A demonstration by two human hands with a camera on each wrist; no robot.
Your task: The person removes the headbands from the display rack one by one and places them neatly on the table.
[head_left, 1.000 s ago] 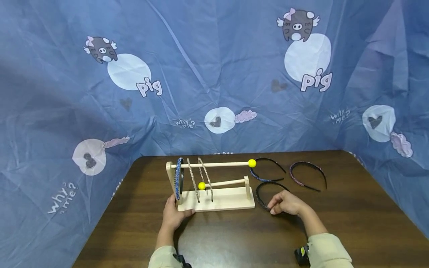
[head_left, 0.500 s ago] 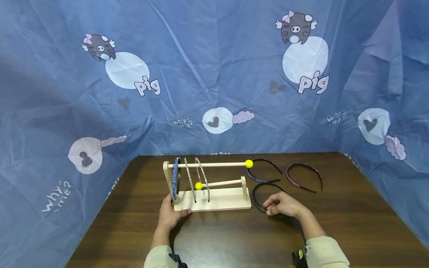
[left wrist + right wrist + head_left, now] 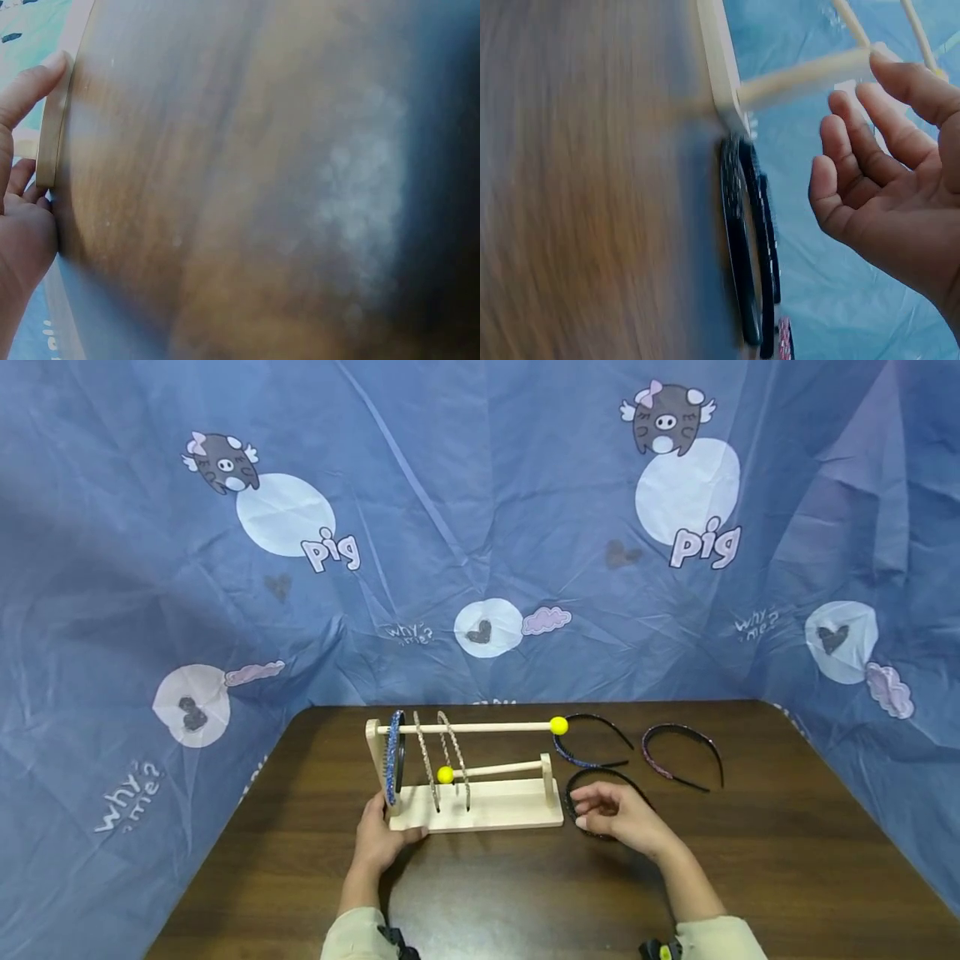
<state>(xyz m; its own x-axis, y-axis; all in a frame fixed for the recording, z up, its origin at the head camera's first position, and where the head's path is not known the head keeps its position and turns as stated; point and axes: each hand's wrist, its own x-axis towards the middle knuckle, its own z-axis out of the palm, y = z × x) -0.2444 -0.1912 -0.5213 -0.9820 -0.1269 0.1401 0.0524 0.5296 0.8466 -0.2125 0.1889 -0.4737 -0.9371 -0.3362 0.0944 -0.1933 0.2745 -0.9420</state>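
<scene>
In the head view, my left hand grips the left end of a pale wooden stand; the left wrist view shows that hand with the thumb on the base edge. A blue glittery headband and two thin beaded ones hang on the stand's upper rod. My right hand hovers over a black headband lying beside the stand. In the right wrist view the hand holds nothing, its fingers loosely bent and apart from the black headband.
Behind the black headband lies a blue-and-black one, with a pink-and-black one to its right. Yellow balls cap the stand's rods. A blue patterned cloth surrounds the brown table.
My right hand has moved off the near edge of the black headband, slightly up and to the left, over its ring. My left hand keeps its grip on the stand.
</scene>
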